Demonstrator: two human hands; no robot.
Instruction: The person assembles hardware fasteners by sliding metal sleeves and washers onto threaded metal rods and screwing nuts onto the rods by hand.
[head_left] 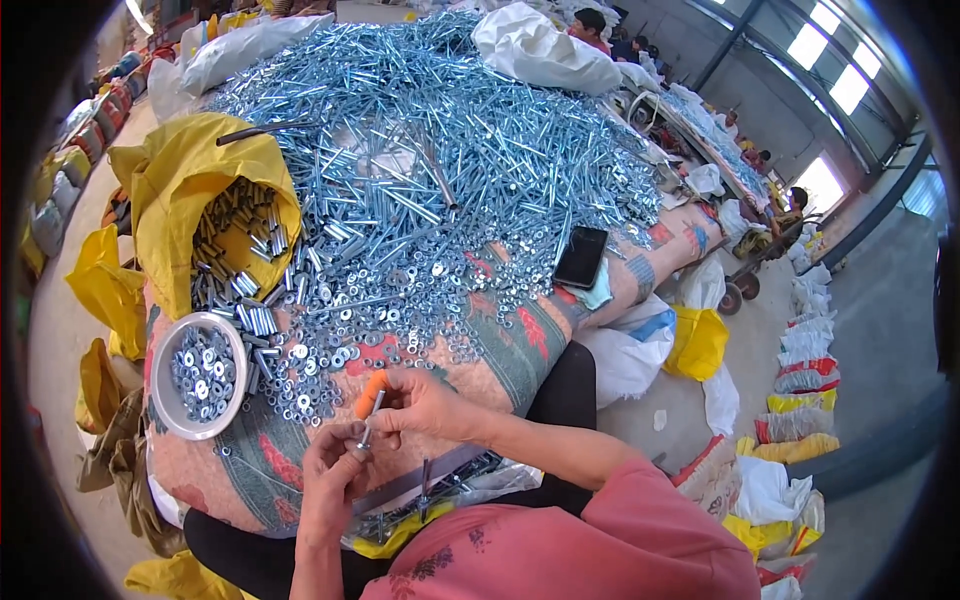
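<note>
A silvery bolt [373, 416] is held upright between my two hands, just past the near edge of the table. The fingers of my right hand [425, 405] pinch its shaft; an orange cover [371, 392] sits on one fingertip. My left hand [332, 465] closes on the bolt's lower end, where small metal parts are partly hidden by the fingers. Beyond my hands, loose washers and nuts [310, 385] are scattered on the patterned cloth [270, 465]. Below, several assembled bolts [425, 485] rest in a clear plastic bag near my lap.
A white bowl of washers [203, 375] stands at the left, beside a yellow sack [190, 160] spilling metal sleeves. A large heap of long bolts [430, 120] covers the far table. At the right lie a black phone [581, 258] and floor sacks [697, 342]. Other people sit farther off.
</note>
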